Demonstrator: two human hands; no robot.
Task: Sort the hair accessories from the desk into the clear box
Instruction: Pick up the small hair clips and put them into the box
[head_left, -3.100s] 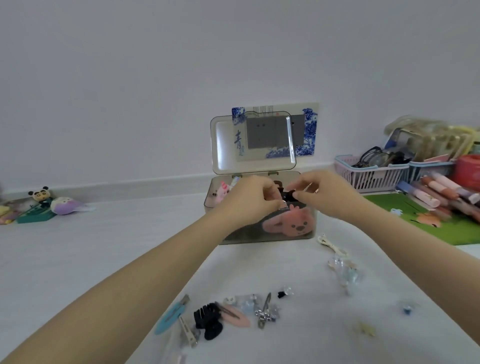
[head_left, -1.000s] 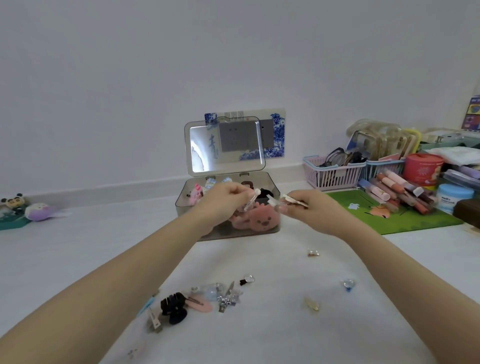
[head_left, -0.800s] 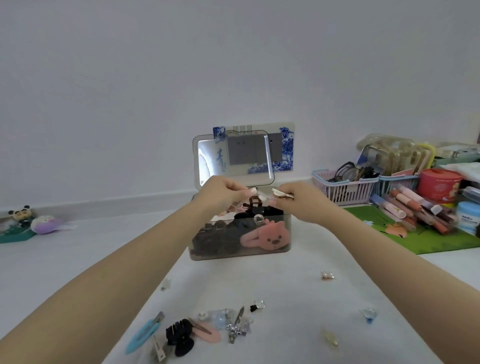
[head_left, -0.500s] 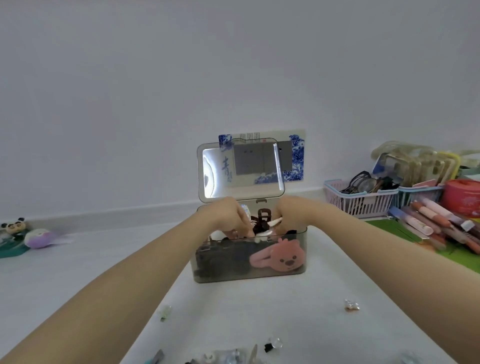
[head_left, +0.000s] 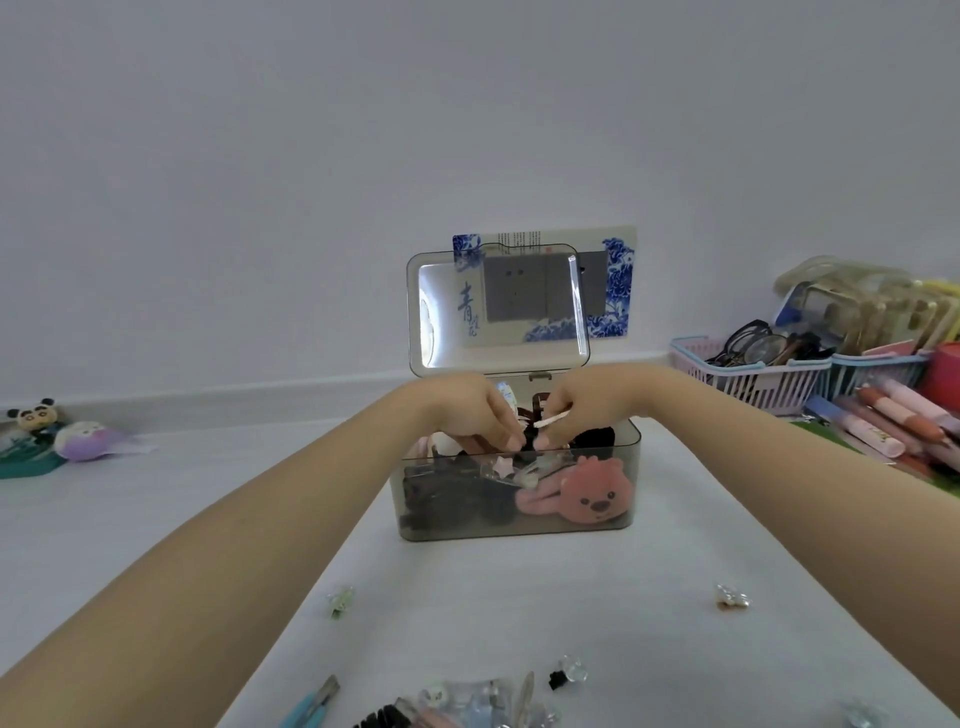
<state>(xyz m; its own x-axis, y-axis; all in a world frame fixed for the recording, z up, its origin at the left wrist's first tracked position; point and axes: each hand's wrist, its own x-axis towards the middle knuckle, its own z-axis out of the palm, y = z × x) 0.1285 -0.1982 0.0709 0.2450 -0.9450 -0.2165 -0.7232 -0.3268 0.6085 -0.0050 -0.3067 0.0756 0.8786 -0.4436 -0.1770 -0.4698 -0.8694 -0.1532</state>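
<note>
Smoky clear plastic forms the box (head_left: 519, 519), which stands on the white worktop (head_left: 519, 597) with its hinged lid (head_left: 498, 306) raised upright towards the wall. Both hands are over its open top. The right hand (head_left: 587, 402) pinches a slim pale hair clip (head_left: 551, 420) between curled fingertips; the clip's long axis runs roughly left to right and slightly tilted, its outer end raised towards the right hand and its lower end pointing left and down at the left hand. The left hand (head_left: 467, 410) has its fingers curled down into the box, fingertips just beside the clip's lower end; whether they grip anything cannot be told. Inside the box lie dark hair claws (head_left: 447, 493), a small star clip (head_left: 503, 465) and a pink plush animal clip (head_left: 587, 496) against the front wall. Loose on the worktop in front of the box are a small green clip (head_left: 340, 601), a clear bead clip (head_left: 731, 597), a teal clip (head_left: 311, 706) and a cluster of clear clips (head_left: 483, 701) near the lower edge.
</note>
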